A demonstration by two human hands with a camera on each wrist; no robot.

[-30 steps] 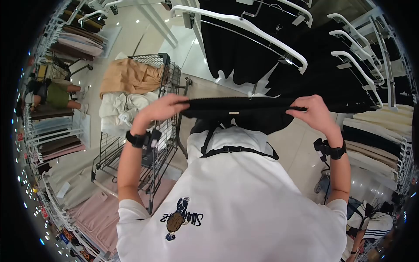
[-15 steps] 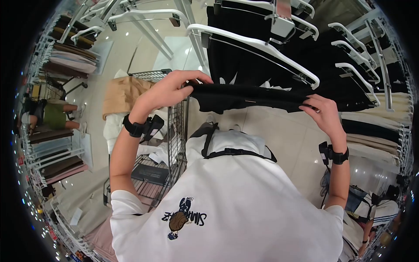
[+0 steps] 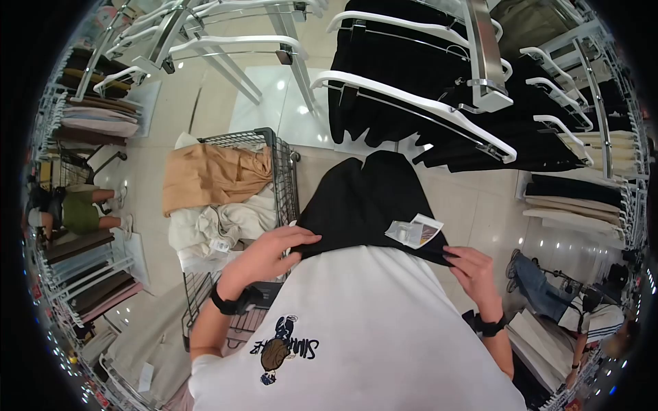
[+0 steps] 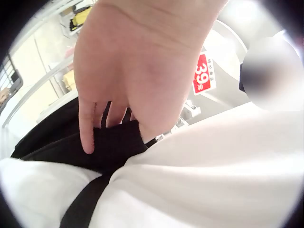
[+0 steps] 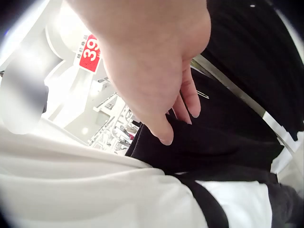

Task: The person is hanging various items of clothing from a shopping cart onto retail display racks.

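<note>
The left hand [image 3: 264,253] and the right hand [image 3: 476,274] hold a black garment [image 3: 367,198] by opposite corners of its near edge, just in front of a white T-shirt [image 3: 370,329]. Each hand has the cloth pinched between thumb and fingers; in the right wrist view the thumb lies over the near face, with fingers behind. The garment spreads away from the T-shirt, and a clear packet with a printed card [image 3: 417,231] lies on it near its right corner. Beside its left edge stands a wire shopping cart [image 3: 286,181], with tan fabric [image 3: 212,179] toward the cart's far edge and off-white clothes [image 3: 240,222] nearer. Beyond the garment's far edge, black clothes [image 3: 401,58] hang among white hangers [image 3: 411,97].
</note>
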